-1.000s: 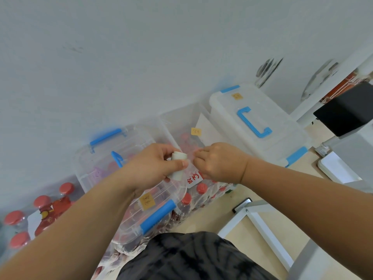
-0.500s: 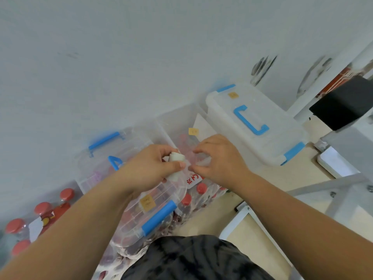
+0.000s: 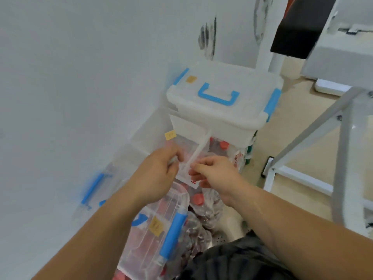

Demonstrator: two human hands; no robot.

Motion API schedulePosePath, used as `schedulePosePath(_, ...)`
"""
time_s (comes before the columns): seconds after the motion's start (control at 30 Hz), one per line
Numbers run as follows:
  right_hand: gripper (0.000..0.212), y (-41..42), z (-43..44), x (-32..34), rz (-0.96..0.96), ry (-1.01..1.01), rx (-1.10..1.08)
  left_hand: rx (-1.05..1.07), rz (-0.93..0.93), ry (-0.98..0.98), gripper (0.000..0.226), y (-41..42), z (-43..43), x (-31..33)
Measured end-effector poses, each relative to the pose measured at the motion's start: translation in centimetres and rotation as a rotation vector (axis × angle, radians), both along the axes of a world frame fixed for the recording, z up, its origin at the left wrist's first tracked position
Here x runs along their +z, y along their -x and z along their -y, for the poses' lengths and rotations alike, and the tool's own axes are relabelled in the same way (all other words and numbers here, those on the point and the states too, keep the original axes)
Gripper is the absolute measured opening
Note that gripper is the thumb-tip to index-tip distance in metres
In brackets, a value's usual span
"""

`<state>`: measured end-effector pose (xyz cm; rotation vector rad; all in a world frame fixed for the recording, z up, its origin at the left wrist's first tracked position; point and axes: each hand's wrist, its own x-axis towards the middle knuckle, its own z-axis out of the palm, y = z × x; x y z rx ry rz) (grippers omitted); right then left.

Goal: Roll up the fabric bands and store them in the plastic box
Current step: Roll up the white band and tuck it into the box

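A white fabric band (image 3: 198, 150) runs as a thin strip from between my hands up and to the right. My left hand (image 3: 157, 174) curls around the band's lower end, where a bit of white shows at the fingers. My right hand (image 3: 214, 172) pinches the strip close beside the left. Both hands hover over a clear plastic box (image 3: 161, 215) with blue latches and a yellow label. The frame is blurred, so the roll itself is hard to make out.
A closed white plastic box (image 3: 248, 116) with a blue handle stands behind, against the white wall (image 3: 80, 77). Bags of red-capped containers (image 3: 199, 201) lie under and beside the clear box. A white metal frame (image 3: 302, 178) stands on the floor at right.
The view has swung right and blurred. The compact white roll in my left hand now shows a loose strip stretched up and to the right, and my right hand pinches it.
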<state>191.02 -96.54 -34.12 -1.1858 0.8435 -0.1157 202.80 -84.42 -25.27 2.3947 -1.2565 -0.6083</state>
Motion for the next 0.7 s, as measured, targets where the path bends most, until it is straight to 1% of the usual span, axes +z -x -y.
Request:
schedulePosePath(0.1,0.009,-0.2,0.0,0.1,0.034,-0.071,-0.022,-0.038,0.011,-0.032,0.017,-0.5,0.6,-0.2)
schedulePosePath(0.2,0.011,-0.1,-0.1,0.0,0.053,-0.106,0.024,-0.040,0.046,-0.067,0.010,-0.9,0.7,-0.7)
schedulePosePath(0.37,0.015,0.0,-0.4,-0.4,0.090,-0.143,0.045,0.028,0.094,-0.138,0.025,-1.1,1.1,-1.0)
schedulePosePath(0.47,0.017,0.1,-0.2,-0.6,0.118,-0.162,0.059,0.025,0.112,-0.167,0.028,-0.8,1.5,-0.8)
schedulePosePath(0.57,0.013,0.1,0.0,-0.9,0.146,-0.185,0.072,0.018,0.146,-0.159,0.030,-0.4,1.9,-0.7)
schedulePosePath(0.63,0.012,0.1,-0.1,-1.2,0.176,-0.198,0.074,0.020,0.206,-0.183,0.031,-0.2,2.2,-0.7)
schedulePosePath(0.7,0.016,0.0,-0.2,-1.6,0.207,-0.203,0.074,0.018,0.262,-0.224,0.034,-0.3,2.6,-0.7)
